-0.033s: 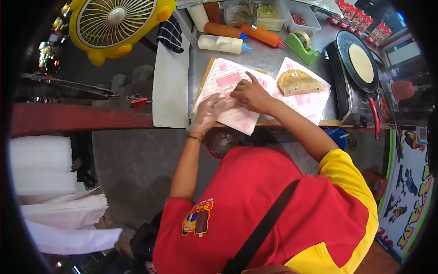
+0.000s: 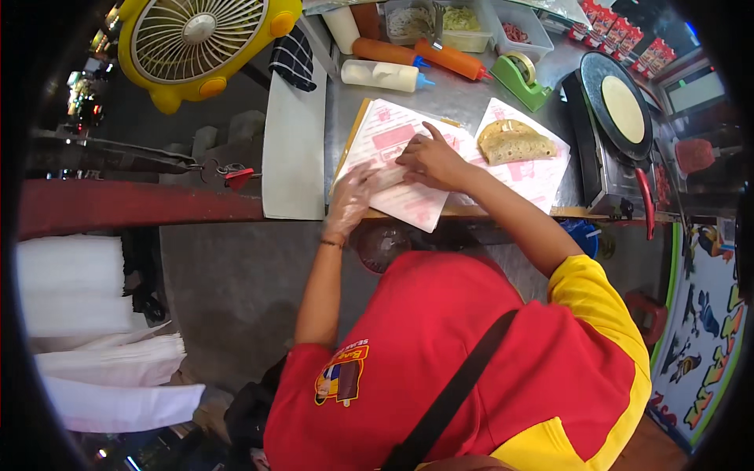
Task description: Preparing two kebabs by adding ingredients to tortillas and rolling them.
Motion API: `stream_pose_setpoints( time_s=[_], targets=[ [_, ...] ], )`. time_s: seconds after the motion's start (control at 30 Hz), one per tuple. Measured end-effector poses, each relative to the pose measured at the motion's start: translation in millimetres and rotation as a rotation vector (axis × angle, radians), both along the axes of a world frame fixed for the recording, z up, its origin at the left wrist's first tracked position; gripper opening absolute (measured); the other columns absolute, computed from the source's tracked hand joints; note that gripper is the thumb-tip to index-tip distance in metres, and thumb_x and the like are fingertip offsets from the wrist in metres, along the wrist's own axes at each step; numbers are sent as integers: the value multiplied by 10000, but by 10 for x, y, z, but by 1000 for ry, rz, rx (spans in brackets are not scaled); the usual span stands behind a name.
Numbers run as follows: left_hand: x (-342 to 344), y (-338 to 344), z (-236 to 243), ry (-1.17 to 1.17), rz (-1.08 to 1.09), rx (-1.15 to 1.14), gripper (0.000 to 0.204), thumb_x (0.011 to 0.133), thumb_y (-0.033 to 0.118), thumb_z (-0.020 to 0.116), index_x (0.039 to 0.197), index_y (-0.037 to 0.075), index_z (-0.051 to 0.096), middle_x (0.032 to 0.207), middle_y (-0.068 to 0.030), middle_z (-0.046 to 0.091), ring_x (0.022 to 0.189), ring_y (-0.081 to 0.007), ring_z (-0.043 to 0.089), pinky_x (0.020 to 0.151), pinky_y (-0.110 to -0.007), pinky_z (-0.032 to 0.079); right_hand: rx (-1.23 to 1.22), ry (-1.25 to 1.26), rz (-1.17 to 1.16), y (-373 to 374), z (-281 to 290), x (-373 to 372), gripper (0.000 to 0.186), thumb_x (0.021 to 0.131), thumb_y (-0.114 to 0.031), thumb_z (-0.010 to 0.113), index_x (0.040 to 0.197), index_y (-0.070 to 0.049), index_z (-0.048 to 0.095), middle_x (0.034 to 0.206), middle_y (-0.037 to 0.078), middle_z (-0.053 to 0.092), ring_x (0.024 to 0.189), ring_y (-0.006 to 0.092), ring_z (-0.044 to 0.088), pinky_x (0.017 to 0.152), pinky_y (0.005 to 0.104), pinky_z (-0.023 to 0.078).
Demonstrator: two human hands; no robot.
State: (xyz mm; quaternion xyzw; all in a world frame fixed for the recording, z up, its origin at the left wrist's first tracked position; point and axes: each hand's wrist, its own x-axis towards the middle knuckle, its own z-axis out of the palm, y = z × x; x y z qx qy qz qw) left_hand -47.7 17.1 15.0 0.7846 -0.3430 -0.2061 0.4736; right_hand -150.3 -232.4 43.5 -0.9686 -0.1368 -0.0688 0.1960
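Observation:
A stack of white wrapping paper with pink print [image 2: 416,206] lies on the metal counter in front of me. My left hand [image 2: 351,200], in a clear plastic glove, rests on the stack's left side, fingers apart. My bare right hand [image 2: 432,161] lies over the middle of the paper, its index finger stretched forward and the others loosely bent; it grips nothing I can see. To its right, a folded flatbread [image 2: 514,143] sits on a separate printed sheet [image 2: 542,188].
Sauce bottles [image 2: 381,76] and food tubs [image 2: 467,30] line the back, beside a green tape dispenser [image 2: 525,85]. On the right, a round pan [image 2: 597,102] holding a pale flatbread [image 2: 622,107] rests on a stove. A yellow fan [image 2: 208,39] stands at far left.
The fingers of my left hand have drawn back to the left, away from my right hand. My right hand stays almost still on the paper.

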Motion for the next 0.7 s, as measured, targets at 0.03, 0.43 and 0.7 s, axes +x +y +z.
stream_pose_setpoints(
  time_s=[0.03,0.43,0.7],
  targets=[
    [4,115,-34,-29,83,-29,394,959,134,754,1294,-43,646,1169,-193,744,1078,-297,727,929,-399,570,13,100,-15,-47,4,66,371,924,-330,745,1243,-142,764,1172,82,747,1281,297,600,1266,665,222],
    [-308,4,-136,-620,420,188,195,946,147,717,1040,-19,675,1121,-213,646,1106,-405,627,1006,-515,484,46,406,-15,-85,99,362,411,937,-388,719,1251,-130,784,1232,131,750,1349,350,563,1264,697,185],
    [-588,-174,-149,-440,881,251,416,908,234,801,1166,-47,636,1154,-232,626,1126,-411,587,994,-535,454,13,359,-52,-49,52,349,409,941,-399,707,1234,-125,788,1218,142,750,1311,356,587,1260,697,190]
  ],
)
